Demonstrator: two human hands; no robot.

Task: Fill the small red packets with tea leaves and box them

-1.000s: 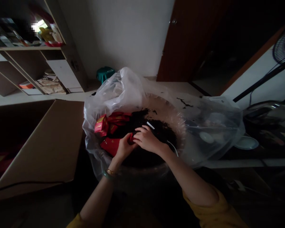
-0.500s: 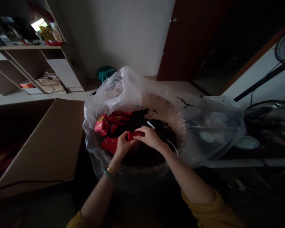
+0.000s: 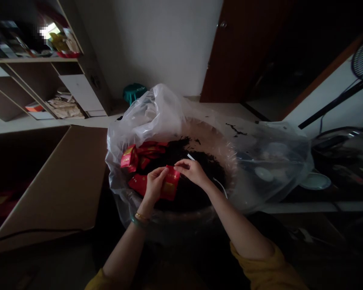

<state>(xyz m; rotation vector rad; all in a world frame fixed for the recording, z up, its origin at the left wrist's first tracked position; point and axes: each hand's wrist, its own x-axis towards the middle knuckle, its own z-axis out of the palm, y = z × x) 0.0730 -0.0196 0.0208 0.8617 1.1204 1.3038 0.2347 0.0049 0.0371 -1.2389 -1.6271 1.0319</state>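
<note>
Pinching the red packet (image 3: 171, 180) at its upper left between thumb and fingers of left hand (image 3: 155, 183). Gripping its top edge with right hand (image 3: 194, 172), thumb and index fingertips closed there. Holding it upright, gold panel showing, above dark loose leaves (image 3: 193, 198) in the round container (image 3: 201, 129), lined with clear plastic (image 3: 166, 105). More red packets (image 3: 150, 150) heaped at the container's left side, beyond left hand. White strip (image 3: 190, 156) just beyond right hand. Open cardboard box (image 3: 57, 181) left of the container.
</note>
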